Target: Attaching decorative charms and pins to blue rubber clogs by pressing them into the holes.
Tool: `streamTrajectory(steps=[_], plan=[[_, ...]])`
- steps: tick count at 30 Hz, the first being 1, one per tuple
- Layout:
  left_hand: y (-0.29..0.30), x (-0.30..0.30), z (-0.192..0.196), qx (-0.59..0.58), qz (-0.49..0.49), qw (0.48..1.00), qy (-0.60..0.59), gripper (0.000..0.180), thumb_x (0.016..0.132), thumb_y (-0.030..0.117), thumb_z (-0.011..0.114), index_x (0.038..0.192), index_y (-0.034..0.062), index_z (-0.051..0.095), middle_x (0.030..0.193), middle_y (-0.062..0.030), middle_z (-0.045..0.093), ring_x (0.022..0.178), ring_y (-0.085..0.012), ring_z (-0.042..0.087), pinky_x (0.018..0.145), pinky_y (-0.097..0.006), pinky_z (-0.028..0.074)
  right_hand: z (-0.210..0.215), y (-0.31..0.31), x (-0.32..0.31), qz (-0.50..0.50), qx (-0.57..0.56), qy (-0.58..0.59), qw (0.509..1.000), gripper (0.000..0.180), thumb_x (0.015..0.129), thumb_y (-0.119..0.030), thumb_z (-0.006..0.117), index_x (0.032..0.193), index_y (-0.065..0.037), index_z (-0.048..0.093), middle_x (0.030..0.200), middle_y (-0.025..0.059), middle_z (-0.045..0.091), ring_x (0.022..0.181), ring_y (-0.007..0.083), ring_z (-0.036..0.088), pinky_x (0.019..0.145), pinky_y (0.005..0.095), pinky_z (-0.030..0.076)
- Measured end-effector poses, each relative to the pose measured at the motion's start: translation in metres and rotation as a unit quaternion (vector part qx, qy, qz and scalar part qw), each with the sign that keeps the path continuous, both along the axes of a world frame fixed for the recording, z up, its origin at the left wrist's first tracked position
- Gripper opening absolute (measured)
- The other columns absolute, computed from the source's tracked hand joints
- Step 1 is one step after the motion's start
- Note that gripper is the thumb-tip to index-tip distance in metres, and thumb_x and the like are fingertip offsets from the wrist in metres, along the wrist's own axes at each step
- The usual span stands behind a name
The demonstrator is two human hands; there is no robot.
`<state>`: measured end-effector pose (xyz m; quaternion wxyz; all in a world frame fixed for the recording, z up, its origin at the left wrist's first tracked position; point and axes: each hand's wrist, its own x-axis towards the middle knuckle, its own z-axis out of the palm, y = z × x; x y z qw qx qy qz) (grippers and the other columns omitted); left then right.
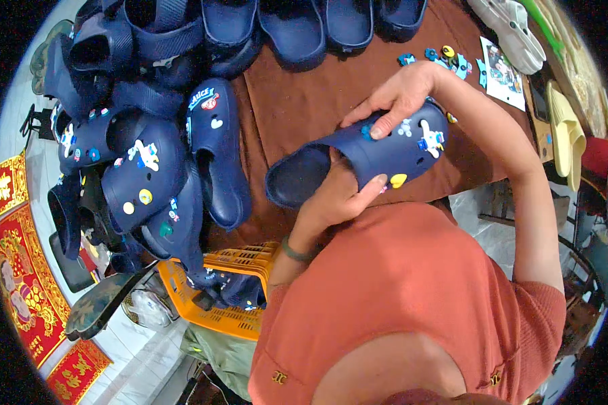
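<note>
A navy clog (385,152) lies across in front of my chest, its open heel to the left and its toe to the right. My left hand (338,192) grips it, fingers inside the foot opening and thumb outside along the near side. From above, my right hand (402,94) bends over the upper, with thumb and fingertips closed around a small blue shoe charm (365,131) at the strap edge. Whether that charm is seated in a hole cannot be seen. A white-and-blue figure charm (431,140) and a yellow heart charm (398,181) sit nearer the toe.
Decorated navy clogs (145,172) pile up at the left, and plain navy slippers (294,30) line the far edge. Loose charms (446,57) lie beside a picture sheet (503,74) on the brown cloth (287,91). An orange basket (213,324) with clogs stands at my lower left.
</note>
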<state>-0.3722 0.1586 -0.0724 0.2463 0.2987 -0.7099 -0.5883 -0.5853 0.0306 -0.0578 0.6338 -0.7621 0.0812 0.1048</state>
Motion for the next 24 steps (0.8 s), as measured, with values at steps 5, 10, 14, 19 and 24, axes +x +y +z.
streamTrajectory(steps=[5,10,14,19,24], plan=[[0.001,0.001,0.004,-0.056,0.025,0.998,0.007,0.047,0.085,0.021,0.060,0.125,-0.0010,0.050,0.127,-0.0252,0.049,0.124,-0.0422,0.038,0.108,-0.053,0.016,0.018,0.013,0.004,-0.042,-0.038,0.044,0.997,0.069,0.095,-0.042,0.049,0.141,0.006,0.027,0.140,0.0229,0.040,0.129,0.0309,0.039,0.107,0.0361,0.031],[0.002,0.007,-0.004,-0.135,-0.037,0.989,-0.053,0.055,0.084,0.024,0.063,0.130,-0.0011,0.045,0.137,-0.0251,0.038,0.128,-0.0419,0.035,0.110,-0.047,0.023,0.027,0.037,0.008,-0.134,-0.097,0.038,0.985,0.064,0.090,-0.028,0.057,0.139,0.004,0.033,0.139,0.0244,0.041,0.129,0.0377,0.038,0.108,0.0419,0.030],[0.010,0.009,-0.009,-0.192,-0.024,0.980,-0.044,0.053,0.082,0.023,0.063,0.130,0.0041,0.048,0.137,-0.0246,0.038,0.130,-0.0429,0.031,0.112,-0.050,0.018,0.053,0.059,0.026,-0.222,-0.187,0.141,0.946,0.061,0.080,-0.021,0.066,0.132,0.001,0.044,0.127,0.0226,0.053,0.119,0.0369,0.050,0.101,0.0408,0.038],[0.013,0.007,-0.008,-0.183,-0.039,0.982,-0.028,0.053,0.081,0.022,0.062,0.130,0.0063,0.049,0.137,-0.0232,0.039,0.128,-0.0416,0.034,0.110,-0.050,0.021,0.050,0.067,0.017,-0.236,-0.225,0.040,0.944,0.058,0.077,-0.026,0.068,0.125,0.001,0.050,0.118,0.0210,0.059,0.110,0.0363,0.056,0.096,0.0418,0.042],[0.016,0.009,0.001,-0.204,-0.022,0.976,-0.070,0.054,0.080,0.025,0.064,0.129,0.0059,0.051,0.134,-0.0236,0.043,0.127,-0.0402,0.036,0.110,-0.046,0.024,0.056,0.061,0.000,-0.259,-0.229,0.020,0.938,0.052,0.081,-0.035,0.067,0.115,0.003,0.057,0.109,0.0206,0.063,0.103,0.0359,0.060,0.088,0.0391,0.047]])
